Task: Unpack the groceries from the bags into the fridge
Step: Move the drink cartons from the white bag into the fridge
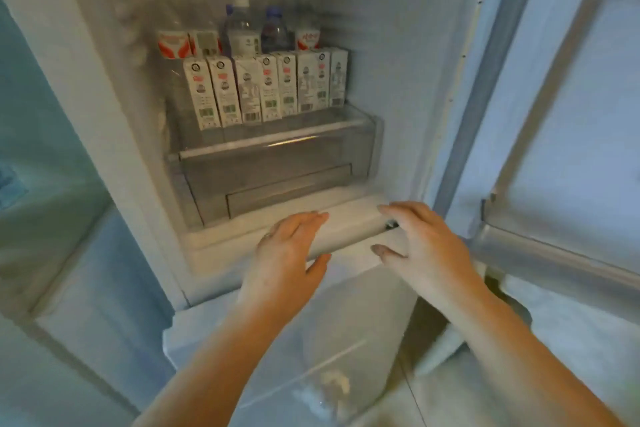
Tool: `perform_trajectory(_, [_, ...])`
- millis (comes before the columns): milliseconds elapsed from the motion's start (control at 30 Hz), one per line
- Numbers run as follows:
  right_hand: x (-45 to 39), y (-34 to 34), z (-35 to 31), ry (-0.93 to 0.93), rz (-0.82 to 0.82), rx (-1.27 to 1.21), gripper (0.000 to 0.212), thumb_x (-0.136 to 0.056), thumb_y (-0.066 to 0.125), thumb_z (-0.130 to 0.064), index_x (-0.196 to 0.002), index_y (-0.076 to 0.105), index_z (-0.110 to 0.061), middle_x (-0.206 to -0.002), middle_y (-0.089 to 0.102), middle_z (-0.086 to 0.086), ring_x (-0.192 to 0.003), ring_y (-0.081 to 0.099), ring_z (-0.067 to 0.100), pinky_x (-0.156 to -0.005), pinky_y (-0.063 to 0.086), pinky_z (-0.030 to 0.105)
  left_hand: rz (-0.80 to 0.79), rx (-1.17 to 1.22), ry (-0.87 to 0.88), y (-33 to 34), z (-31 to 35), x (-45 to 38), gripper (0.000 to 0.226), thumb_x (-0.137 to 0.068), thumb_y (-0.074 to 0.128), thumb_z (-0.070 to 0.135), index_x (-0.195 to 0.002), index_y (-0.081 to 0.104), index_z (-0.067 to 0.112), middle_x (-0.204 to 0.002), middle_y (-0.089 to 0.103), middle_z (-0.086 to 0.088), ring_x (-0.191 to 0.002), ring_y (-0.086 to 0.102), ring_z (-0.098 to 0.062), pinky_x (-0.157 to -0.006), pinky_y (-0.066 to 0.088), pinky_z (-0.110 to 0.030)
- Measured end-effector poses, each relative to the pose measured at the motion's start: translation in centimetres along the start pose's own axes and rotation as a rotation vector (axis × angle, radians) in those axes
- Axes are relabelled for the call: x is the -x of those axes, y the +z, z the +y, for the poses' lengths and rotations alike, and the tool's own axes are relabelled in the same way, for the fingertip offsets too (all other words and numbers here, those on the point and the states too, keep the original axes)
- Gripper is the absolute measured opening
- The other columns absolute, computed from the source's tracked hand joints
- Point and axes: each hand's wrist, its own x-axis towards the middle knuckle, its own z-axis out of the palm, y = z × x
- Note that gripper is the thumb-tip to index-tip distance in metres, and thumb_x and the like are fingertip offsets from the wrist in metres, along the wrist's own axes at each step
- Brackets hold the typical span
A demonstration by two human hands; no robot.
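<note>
The fridge compartment stands open before me. On its glass shelf (277,144) a row of several white milk cartons (266,90) stands upright, with several water bottles (242,28) behind them. Below the shelf sits a clear drawer (277,180). My left hand (287,253) and my right hand (422,246) reach side by side toward the white ledge (349,222) at the compartment's front edge. Both hands have straight, spread fingers and hold nothing. Their fingertips lie at the ledge; the picture is blurred, so contact is unclear.
The fridge door (571,149) hangs open on the right, its lower door shelf (554,250) close to my right hand. Below the ledge a white lower drawer front (242,340) sticks out. Pale floor tiles (485,392) show at the bottom right.
</note>
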Motion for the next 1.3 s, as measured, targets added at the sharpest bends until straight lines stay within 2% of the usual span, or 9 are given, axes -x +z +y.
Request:
perform_trajectory(100, [6.1, -2.1, 2.0, 0.135, -0.011, 0.057, 0.055, -0.082, 0.065, -0.040, -0.133, 0.046, -0.029, -0.134, 0.042, -0.010, -0.124, 0.042, 0.013, -0.095, 0.038, 0.027, -0.097, 0.045, 0.079, 3.0, 3.3, 2.9, 0.052, -0.084, 0.065, 0.030, -0.133, 0.049, 0.023, -0.134, 0.052, 0.001, -0.122, 0.049, -0.020, -0.101, 0.036, -0.029])
perform_trajectory(200, [12.0, -4.7, 4.2, 0.272, -0.016, 0.085, 0.055, -0.085, 0.062, -0.041, -0.135, 0.043, -0.031, -0.137, 0.040, -0.011, -0.126, 0.039, 0.011, -0.096, 0.038, 0.028, -0.202, 0.091, 0.165, 5.6, 7.3, 5.4, 0.053, -0.084, 0.065, 0.029, -0.134, 0.049, 0.021, -0.134, 0.052, 0.000, -0.123, 0.048, -0.021, -0.103, 0.035, -0.031])
perform_trajectory(333, [19.3, -7.7, 7.4, 0.435, 0.000, 0.089, 0.055, -0.085, 0.062, -0.040, -0.136, 0.042, -0.033, -0.135, 0.040, -0.013, -0.122, 0.041, 0.010, -0.093, 0.040, 0.027, -0.327, 0.138, 0.278, 8.8, 13.4, 8.0, 0.054, -0.088, 0.060, 0.033, -0.139, 0.042, 0.026, -0.139, 0.045, 0.005, -0.127, 0.041, -0.013, -0.104, 0.032, -0.028])
perform_trajectory(467, [26.7, -10.5, 11.7, 0.570, 0.030, 0.105, 0.056, -0.082, 0.066, -0.039, -0.134, 0.046, -0.031, -0.135, 0.043, -0.009, -0.118, 0.046, 0.015, -0.091, 0.045, 0.031, -0.430, 0.165, 0.379, 12.6, 20.2, 10.3, 0.054, -0.087, 0.061, 0.033, -0.138, 0.043, 0.024, -0.137, 0.047, 0.004, -0.125, 0.043, -0.014, -0.102, 0.033, -0.026])
perform_trajectory(600, [34.7, -14.8, 17.1, 0.710, 0.031, 0.166, 0.060, -0.083, 0.065, -0.041, -0.137, 0.042, -0.028, -0.138, 0.042, -0.006, -0.123, 0.044, 0.015, -0.095, 0.042, 0.031, -0.524, 0.216, 0.490, 17.1, 29.5, 12.9, 0.055, -0.088, 0.060, 0.034, -0.139, 0.040, 0.024, -0.138, 0.046, 0.004, -0.127, 0.041, -0.015, -0.105, 0.033, -0.029])
perform_trajectory(833, [47.6, -24.0, 27.3, 0.870, -0.010, 0.214, 0.062, -0.085, 0.064, -0.041, -0.139, 0.040, -0.024, -0.139, 0.040, -0.002, -0.126, 0.040, 0.016, -0.101, 0.034, 0.028, -0.638, 0.295, 0.595, 25.0, 46.8, 17.2, 0.054, -0.090, 0.057, 0.035, -0.140, 0.038, 0.026, -0.142, 0.041, 0.005, -0.130, 0.037, -0.015, -0.104, 0.030, -0.026])
perform_trajectory(1033, [52.3, -27.9, 34.7, 0.925, -0.013, 0.172, 0.061, -0.084, 0.065, -0.038, -0.138, 0.041, -0.023, -0.139, 0.040, 0.000, -0.127, 0.039, 0.016, -0.100, 0.029, 0.022, -0.708, 0.279, 0.620, 30.3, 54.9, 18.1, 0.054, -0.089, 0.056, 0.038, -0.139, 0.038, 0.026, -0.139, 0.043, 0.004, -0.127, 0.040, -0.016, -0.100, 0.035, -0.027])
perform_trajectory(1300, [50.3, -30.5, 46.5, 0.927, -0.038, 0.145, 0.061, -0.085, 0.062, -0.041, -0.140, 0.038, -0.028, -0.142, 0.037, -0.004, -0.129, 0.037, 0.014, -0.101, 0.034, 0.026, -0.712, 0.288, 0.596, 39.2, 62.0, 12.4, 0.053, -0.089, 0.058, 0.034, -0.138, 0.041, 0.024, -0.138, 0.045, 0.003, -0.125, 0.042, -0.018, -0.100, 0.035, -0.029])
